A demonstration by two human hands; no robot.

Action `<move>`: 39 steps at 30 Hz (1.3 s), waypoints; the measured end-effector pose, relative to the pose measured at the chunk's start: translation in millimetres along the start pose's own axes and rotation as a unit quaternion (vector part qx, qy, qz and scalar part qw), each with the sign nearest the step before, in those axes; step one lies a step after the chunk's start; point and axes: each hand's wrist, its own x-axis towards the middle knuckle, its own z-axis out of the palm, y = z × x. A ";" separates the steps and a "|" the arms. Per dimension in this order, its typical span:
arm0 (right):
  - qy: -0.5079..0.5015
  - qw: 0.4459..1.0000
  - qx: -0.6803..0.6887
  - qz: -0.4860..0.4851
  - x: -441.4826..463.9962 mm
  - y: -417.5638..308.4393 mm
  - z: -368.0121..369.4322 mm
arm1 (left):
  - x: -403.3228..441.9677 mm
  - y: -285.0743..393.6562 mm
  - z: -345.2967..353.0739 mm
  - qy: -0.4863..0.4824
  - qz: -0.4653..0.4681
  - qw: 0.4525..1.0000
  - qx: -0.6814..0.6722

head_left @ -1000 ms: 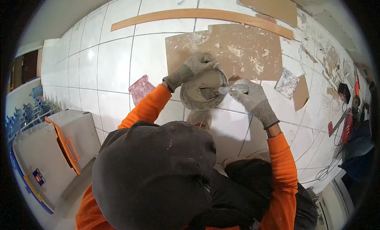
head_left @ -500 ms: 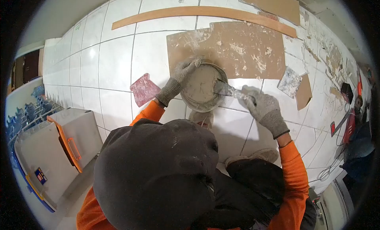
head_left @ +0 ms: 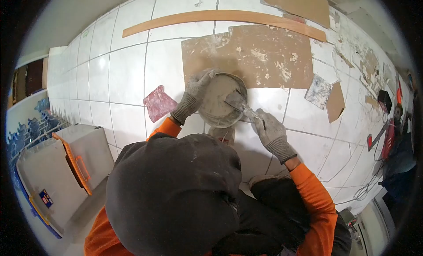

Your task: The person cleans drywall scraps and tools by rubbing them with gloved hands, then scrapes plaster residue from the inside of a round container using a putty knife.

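A round bucket [head_left: 241, 85] holds pale grey, wet plaster [head_left: 216, 95]. My left hand [head_left: 198, 89], in a grey knit glove, is closed on the bucket's upper left rim. In my right hand [head_left: 269, 130], gloved the same way, is the handle of a putty knife [head_left: 237, 100]. Its plaster-smeared blade reaches over the right rim and lies in the mix. The handle is mostly covered by my fingers. Beneath the bucket's far edge lies a brown cardboard sheet [head_left: 211, 51] with dried plaster bits on it.
A long wooden strip [head_left: 189, 18] lies beyond the cardboard. A reddish square piece [head_left: 158, 104] is left of the bucket, and a plaster-stained piece [head_left: 318, 91] is to the right. Plastic bins [head_left: 53, 176] stand at left. A cable [head_left: 362, 192] and debris lie at far right.
My right hand has moved left and toward me, carrying the putty knife's blade further into the bucket over the plaster. My left hand keeps its hold on the rim.
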 end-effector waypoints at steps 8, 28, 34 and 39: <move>0.038 0.998 0.018 -0.037 6.0 -5.9 -7.9 | 0.5 -1.8 -7.0 0.009 0.005 1.000 0.008; -0.034 0.998 -0.016 -0.051 34.0 -1.8 -36.4 | 1.1 3.9 -2.4 -0.005 -0.016 1.000 0.023; -0.075 0.995 -0.030 -0.051 45.7 0.9 -42.1 | 4.1 -2.3 9.1 -0.017 0.024 1.000 -0.003; -0.039 0.994 -0.057 -0.083 59.3 -16.2 -38.6 | 7.0 -2.6 -3.0 0.009 0.027 0.999 0.039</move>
